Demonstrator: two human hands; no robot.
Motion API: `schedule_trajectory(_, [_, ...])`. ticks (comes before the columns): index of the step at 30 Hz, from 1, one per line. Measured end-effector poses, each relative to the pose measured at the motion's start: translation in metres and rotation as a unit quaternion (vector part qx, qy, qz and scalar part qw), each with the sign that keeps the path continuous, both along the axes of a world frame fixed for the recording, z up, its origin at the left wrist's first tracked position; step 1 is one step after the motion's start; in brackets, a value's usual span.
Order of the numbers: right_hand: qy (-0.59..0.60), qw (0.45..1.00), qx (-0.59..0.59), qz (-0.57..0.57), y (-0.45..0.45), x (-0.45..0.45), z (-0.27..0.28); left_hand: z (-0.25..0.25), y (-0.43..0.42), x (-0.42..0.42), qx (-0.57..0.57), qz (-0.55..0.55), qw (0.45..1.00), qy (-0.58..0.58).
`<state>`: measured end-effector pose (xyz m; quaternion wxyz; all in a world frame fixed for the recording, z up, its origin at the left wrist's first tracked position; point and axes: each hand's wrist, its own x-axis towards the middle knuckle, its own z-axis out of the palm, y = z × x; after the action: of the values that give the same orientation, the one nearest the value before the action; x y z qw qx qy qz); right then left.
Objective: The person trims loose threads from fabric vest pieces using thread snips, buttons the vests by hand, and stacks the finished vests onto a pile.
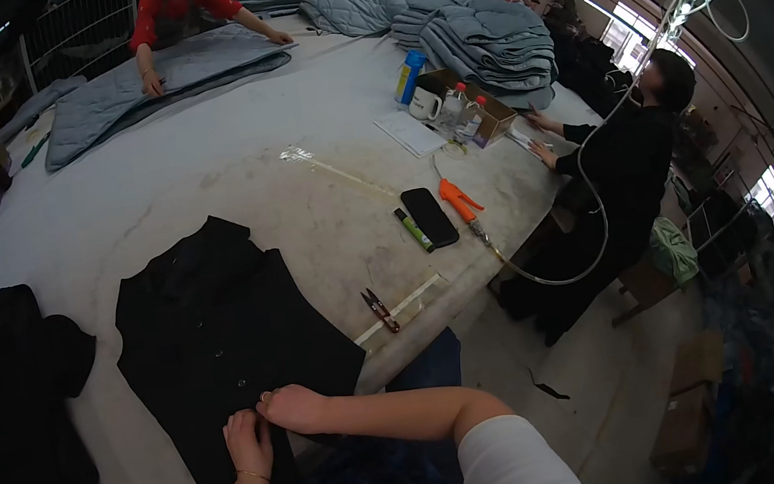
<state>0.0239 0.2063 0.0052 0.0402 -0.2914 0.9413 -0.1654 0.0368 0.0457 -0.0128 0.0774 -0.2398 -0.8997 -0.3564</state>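
Observation:
A black buttoned vest (217, 320) lies spread on the pale table in front of me, its lower edge toward my body. Both hands meet at the lower end of its button line. My left hand (249, 446), with bracelets at the wrist, pinches the fabric there. Close against it, my right hand (292, 409) has its fingers curled on the same spot; the fingertips and whatever small part they hold are hard to make out. Several buttons (219, 354) run up the middle. Red-handled thread snips (381, 312) lie to the right of the vest.
Another black garment (26, 421) lies at left. On the right are a phone (430, 217), a green tube (414, 231) and an orange air gun (460, 200) with hose. Bottles stand by a cardboard box (495, 121). Quilted pieces (477, 45) are stacked behind. Two people work around the table.

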Motion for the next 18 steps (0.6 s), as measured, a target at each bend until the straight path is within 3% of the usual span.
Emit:
schedule_trajectory(3, [-0.042, 0.999, -0.012, 0.016, 0.006, -0.007, 0.006, 0.004, 0.000, -0.002, 0.004, 0.018, 1.000, -0.012])
schedule_trajectory(8, [-0.076, 0.997, -0.033, -0.006, 0.004, -0.011, 0.009, 0.011, -0.004, -0.018, -0.056, 0.014, 0.981, -0.188])
schedule_trajectory(13, [-0.104, 0.989, -0.100, -0.039, 0.001, -0.025, -0.006, 0.025, 0.002, -0.020, -0.092, 0.020, 0.974, -0.206])
schedule_trajectory(15, [-0.312, 0.943, -0.064, -0.095, -0.001, -0.040, -0.001, 0.029, 0.005, -0.017, -0.087, 0.031, 0.973, -0.213])
schedule_trajectory(17, [-0.440, 0.860, -0.139, -0.220, -0.001, -0.045, -0.002, 0.032, 0.007, -0.015, -0.082, 0.048, 0.972, -0.217])
schedule_trajectory(18, [-0.451, 0.846, -0.143, -0.247, 0.000, -0.044, 0.011, 0.032, 0.007, -0.012, -0.083, 0.057, 0.970, -0.221])
